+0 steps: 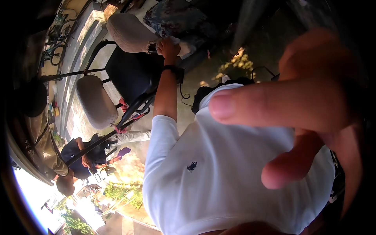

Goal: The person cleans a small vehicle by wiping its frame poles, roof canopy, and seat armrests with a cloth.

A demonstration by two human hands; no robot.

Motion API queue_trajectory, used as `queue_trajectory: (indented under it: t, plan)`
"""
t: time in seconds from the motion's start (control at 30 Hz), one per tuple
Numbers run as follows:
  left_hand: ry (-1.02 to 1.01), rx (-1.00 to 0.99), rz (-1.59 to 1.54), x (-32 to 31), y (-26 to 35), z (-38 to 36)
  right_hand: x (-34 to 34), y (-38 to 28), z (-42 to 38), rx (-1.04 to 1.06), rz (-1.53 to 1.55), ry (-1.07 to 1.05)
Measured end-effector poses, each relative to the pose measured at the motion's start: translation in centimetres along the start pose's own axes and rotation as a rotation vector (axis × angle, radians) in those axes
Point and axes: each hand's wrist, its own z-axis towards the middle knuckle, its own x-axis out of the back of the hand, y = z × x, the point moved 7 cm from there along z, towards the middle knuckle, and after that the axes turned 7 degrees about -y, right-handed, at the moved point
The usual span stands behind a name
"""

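Observation:
My left hand [168, 47], with a dark wristwatch [175, 73] behind it, is closed at the end of a grey fabric-covered pad [131, 33]. Something whitish shows at its fingers, too small to make out. Beside that hand is a black seat-like panel [131, 72] on a dark tubular frame, with a second grey pad [96, 102] below it in the picture. Very near the camera, my right hand [313, 102] has its fingers apart, blurred and partly in shadow, and nothing shows between them. My white shirt [231, 168] fills the lower middle.
Dark patterned fabric [180, 19] lies beyond my left hand. At left, appearing upside down, are a person in dark clothing [74, 158] and someone in a tan top [45, 145]. Bicycles [58, 43] stand at the upper left; greenery [125, 192] is at the lower left.

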Motion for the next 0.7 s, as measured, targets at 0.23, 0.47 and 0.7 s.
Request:
queue_trajectory:
  t: [0.23,0.47,0.7]
  plan:
    - [0.153,-0.204,-0.133,-0.3,4.8,0.0,2.2,-0.8,-1.1,-0.141,0.049,-0.041]
    - [0.274,-0.312,-0.284,5.5,-0.5,-4.6,5.5,2.5,-2.7,-1.015,0.312,-0.210]
    - [0.246,-0.059,-0.115,6.0,-4.0,-5.5,4.0,6.3,-5.6,0.136,-0.189,0.390]
